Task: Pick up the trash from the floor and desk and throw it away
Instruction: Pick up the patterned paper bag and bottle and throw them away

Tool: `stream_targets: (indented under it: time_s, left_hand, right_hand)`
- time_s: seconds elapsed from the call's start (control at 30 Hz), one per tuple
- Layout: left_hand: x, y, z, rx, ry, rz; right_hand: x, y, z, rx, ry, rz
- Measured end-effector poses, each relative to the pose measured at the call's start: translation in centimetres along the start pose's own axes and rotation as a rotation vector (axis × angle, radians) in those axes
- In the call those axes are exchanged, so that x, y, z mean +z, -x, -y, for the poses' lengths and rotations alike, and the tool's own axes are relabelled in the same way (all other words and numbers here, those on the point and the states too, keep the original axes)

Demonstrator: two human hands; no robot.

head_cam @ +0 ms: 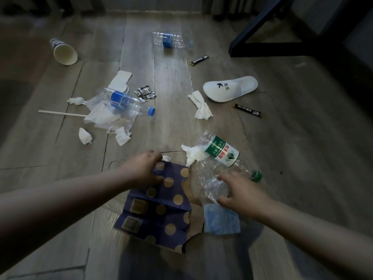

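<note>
The left hand [147, 168] grips the top edge of a blue paper bag [161, 207] with gold dots, fingers curled over it. The right hand [240, 191] curls round a crumpled clear plastic piece [212, 182] just beside the bag. All of it is low over the wood floor [302, 158].

A paper cup [65, 53] lies on its side at far left. Nearer are a thin stick [62, 113], torn tissues [105, 118] and a blue-label bottle [125, 102] on top of them. A foil wrapper [145, 93] is just beside that bottle. A second blue-label bottle [170, 39] lies farther back. A green-label bottle [222, 153] rests on a tissue [191, 153] by the right hand. A white slipper [230, 88] lies beyond, between two dark sachets [199, 60] [247, 110]. A blue face mask [221, 221] lies under the right wrist.
</note>
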State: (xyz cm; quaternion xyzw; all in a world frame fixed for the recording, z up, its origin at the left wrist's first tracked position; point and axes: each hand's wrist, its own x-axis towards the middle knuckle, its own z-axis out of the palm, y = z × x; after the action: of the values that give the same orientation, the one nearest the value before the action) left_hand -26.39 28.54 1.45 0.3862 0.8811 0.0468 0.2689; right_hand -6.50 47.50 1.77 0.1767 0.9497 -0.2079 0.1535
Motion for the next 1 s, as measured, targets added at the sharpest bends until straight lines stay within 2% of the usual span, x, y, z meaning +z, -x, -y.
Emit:
stream_targets:
  time_s: [0.4, 0.63, 0.77, 1.0]
  left_hand:
    - [1.2, -2.4, 0.2, 0.045, 0.001, 0.01]
    - [2.5, -2.9, 0.3, 0.059, -0.074, 0.12]
    - [2.9, -3.1, 0.4, 0.072, -0.14, 0.092]
    - [3.8, -2.5, 0.5, -0.009, -0.121, 0.082]
  right_hand:
    - [1.3, -1.6, -0.6, 0.057, -0.017, 0.029]
    - [2.0, -1.7, -0.4, -0.029, -0.123, 0.147]
    - [2.9, -1.7, -0.1, -0.119, -0.067, 0.195]
    - [3.5, -2.7, -0.9, -0.021, -0.03, 0.018]
